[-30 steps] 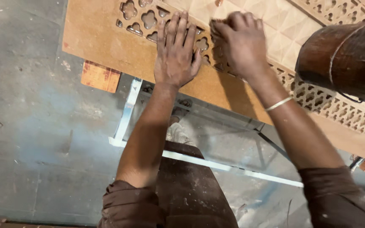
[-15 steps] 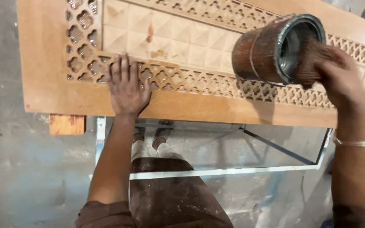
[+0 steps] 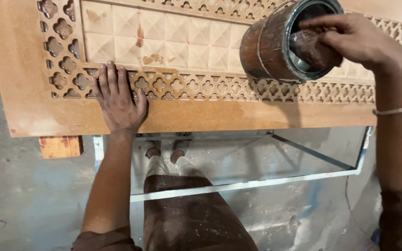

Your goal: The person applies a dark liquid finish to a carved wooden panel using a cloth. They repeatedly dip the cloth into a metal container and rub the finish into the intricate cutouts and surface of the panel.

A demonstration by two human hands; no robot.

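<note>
While the right hand (image 3: pixel 350 39) is pinching a stained rag (image 3: pixel 310 49) inside the tilted can (image 3: pixel 275 42) over the carved panel (image 3: pixel 201 100), drips risk blotching it; left hand (image 3: pixel 117 100) is pressing flat, fingers together.

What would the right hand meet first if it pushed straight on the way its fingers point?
The right hand points into the tilted, stained round tin; it would likely press the dark rag against the tin's inside, though depth is unclear.
</note>
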